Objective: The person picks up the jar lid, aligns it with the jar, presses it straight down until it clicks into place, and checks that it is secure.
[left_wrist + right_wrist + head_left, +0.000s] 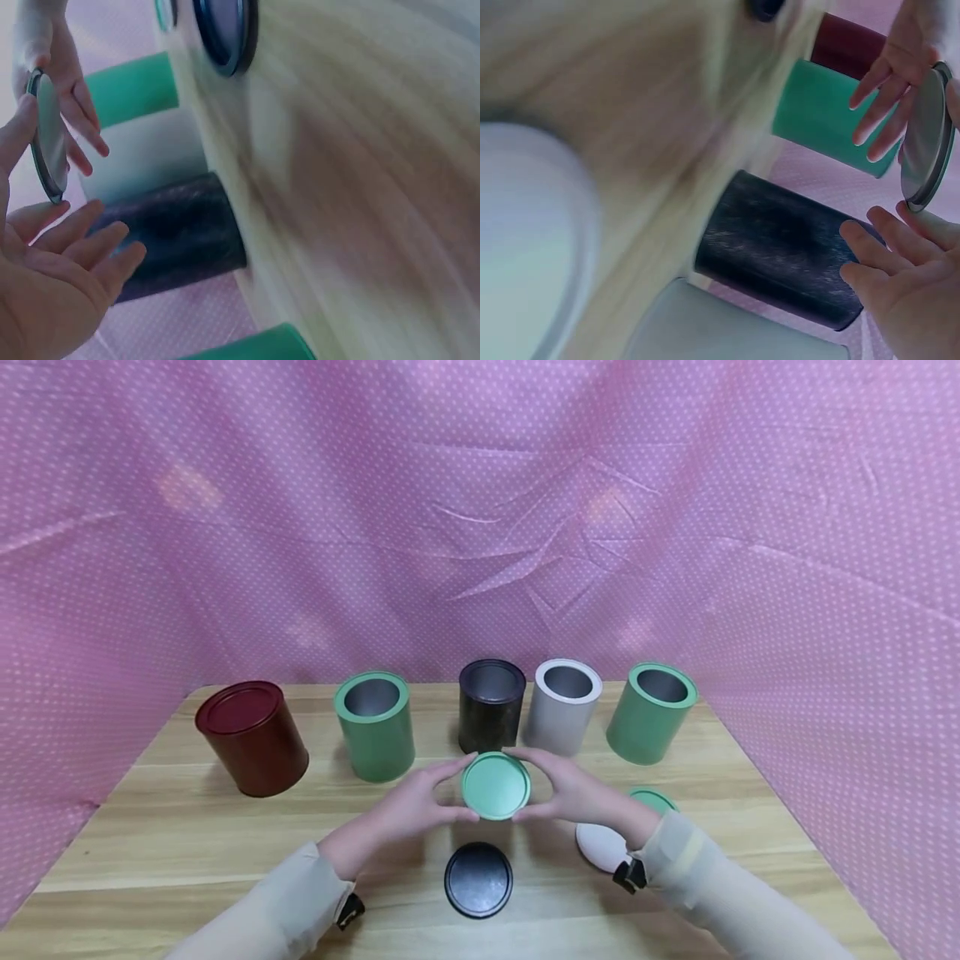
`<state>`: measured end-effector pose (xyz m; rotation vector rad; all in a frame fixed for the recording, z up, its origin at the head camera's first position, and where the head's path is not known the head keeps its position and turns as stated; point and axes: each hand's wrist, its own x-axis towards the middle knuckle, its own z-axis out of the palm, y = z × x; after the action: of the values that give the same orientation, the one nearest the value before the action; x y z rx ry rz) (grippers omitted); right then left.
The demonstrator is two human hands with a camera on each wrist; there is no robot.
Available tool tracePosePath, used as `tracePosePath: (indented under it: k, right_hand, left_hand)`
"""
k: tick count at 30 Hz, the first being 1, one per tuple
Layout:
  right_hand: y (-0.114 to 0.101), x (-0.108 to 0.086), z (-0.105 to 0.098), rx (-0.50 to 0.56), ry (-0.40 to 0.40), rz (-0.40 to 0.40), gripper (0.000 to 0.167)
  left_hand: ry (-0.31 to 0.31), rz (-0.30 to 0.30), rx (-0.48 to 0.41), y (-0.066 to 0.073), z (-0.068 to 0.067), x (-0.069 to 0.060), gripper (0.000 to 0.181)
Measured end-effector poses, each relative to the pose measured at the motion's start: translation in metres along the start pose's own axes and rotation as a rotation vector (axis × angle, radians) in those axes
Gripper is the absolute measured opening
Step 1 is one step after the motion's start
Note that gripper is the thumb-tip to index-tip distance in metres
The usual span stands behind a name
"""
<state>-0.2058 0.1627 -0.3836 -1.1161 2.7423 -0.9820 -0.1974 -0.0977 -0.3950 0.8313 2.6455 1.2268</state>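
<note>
Between my two hands a round green lid [496, 786] is held above the table, its top face turned towards the head camera. My left hand [422, 802] pinches its left edge between thumb and index finger. On the opposite edge my right hand [576, 788] grips it the same way. Both wrist views show the lid's silvery underside [51, 139], with the other fingers spread and touching nothing. Just beyond the hands stands an uncovered black can [491, 714]. A black lid [478, 880] lies on the table nearer the body.
At the back stand a dark red can [258, 743] with its lid on, an uncovered green can [378, 739], an uncovered white can [561, 718] and another uncovered green can [647, 727]. Partly behind the right forearm lie a white lid [598, 846] and a green lid [655, 798].
</note>
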Motion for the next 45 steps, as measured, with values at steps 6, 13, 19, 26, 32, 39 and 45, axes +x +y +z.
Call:
tracePosePath:
  k: [6,13,19,26,32,39,45]
  right_hand:
    - [-0.006,0.011,-0.002,-0.002,0.013,-0.034,0.084]
    - [-0.012,0.03,-0.002,0.011,0.034,-0.061,0.084]
    - [-0.018,0.048,-0.002,0.05,0.018,-0.05,0.085]
    - [-0.024,0.075,0.0,0.087,0.019,-0.114,0.081]
    - [-0.03,0.087,0.0,0.141,0.025,-0.115,0.078]
    - [-0.035,0.097,0.001,0.154,0.077,-0.127,0.073]
    - [-0.04,0.109,0.002,0.207,0.103,-0.161,0.068]
  left_hand:
    - [0.052,0.009,-0.01,0.001,-0.012,-0.005,0.083]
    - [0.115,0.002,-0.024,-0.003,-0.027,-0.009,0.081]
    - [0.171,-0.004,-0.019,-0.01,-0.041,-0.015,0.08]
    - [0.246,0.008,0.02,-0.016,-0.06,-0.018,0.078]
    - [0.245,-0.032,0.02,-0.016,-0.073,-0.023,0.078]
    - [0.253,-0.07,0.015,-0.015,-0.084,-0.026,0.08]
    - [0.273,-0.091,-0.03,-0.013,-0.094,-0.029,0.078]
